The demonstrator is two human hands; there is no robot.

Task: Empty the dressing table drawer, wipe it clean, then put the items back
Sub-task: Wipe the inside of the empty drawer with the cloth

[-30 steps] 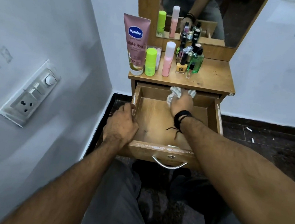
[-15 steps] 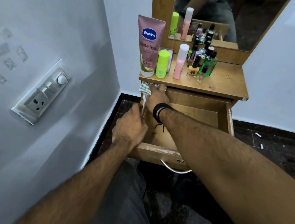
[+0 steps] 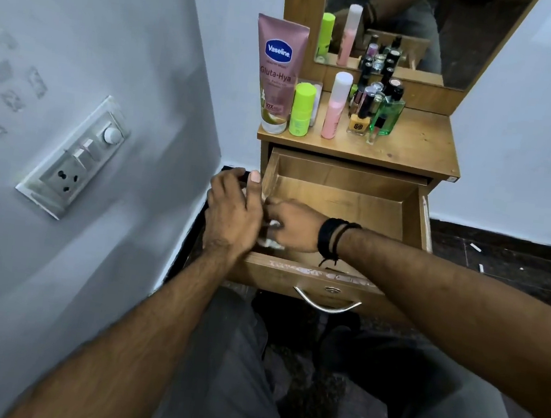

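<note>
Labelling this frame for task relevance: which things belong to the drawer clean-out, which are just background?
Job:
drawer, open and emptied
cloth in right hand
left hand on the drawer's left wall
Vaseline tube, green bottle, pink bottle, small bottles on the tabletop

Background:
mirror
switchboard

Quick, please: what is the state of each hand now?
Left hand: gripping the drawer at its left wall.
Right hand: closed on the white cloth.

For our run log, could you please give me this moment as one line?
stage: wiping | drawer: open, emptied | right hand: cloth at near-left corner | left hand: on left wall | toiletries: on top
</note>
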